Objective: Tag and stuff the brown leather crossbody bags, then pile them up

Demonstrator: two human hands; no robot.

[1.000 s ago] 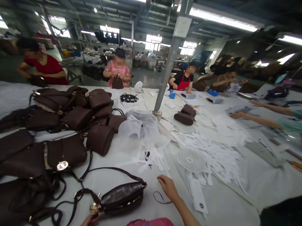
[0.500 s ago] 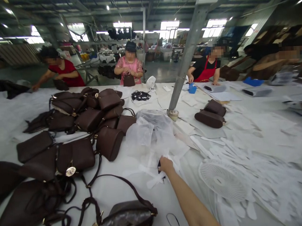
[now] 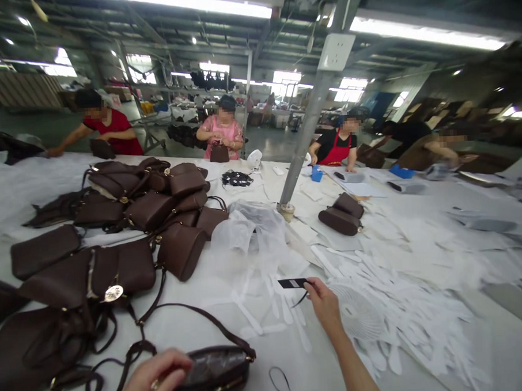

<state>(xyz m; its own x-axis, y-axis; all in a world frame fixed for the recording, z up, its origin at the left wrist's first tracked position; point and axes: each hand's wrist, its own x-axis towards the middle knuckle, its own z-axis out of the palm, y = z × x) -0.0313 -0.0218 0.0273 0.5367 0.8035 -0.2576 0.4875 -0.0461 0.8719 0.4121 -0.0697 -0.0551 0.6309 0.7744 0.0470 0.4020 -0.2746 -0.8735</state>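
My right hand (image 3: pixel 324 302) pinches one end of a black hang tag (image 3: pixel 292 283), held above the table with its thin cord dangling below. My left hand (image 3: pixel 159 376), slightly blurred and wearing a ring, reaches in at the bottom with fingers loosely apart and nothing in them. Its fingertips are over the near end of a dark brown handbag (image 3: pixel 225 358) that lies with its plastic-filled opening showing; whether they touch it I cannot tell. A loose black cord loop (image 3: pixel 284 382) is on the table right of that handbag.
Many brown handbags (image 3: pixel 151 210) are heaped at left, their straps trailing forward. Clear plastic bags (image 3: pixel 253 224) lie mid-table, beside a metal post (image 3: pixel 299 142). White strips (image 3: pixel 403 287) and a white fan (image 3: pixel 356 309) are at right. Several co-workers (image 3: pixel 223 128) are across the table.
My right hand has lifted the black tag off the white strips and moved it right. My left hand has come into view over the near handbag. The camera has tilted up.
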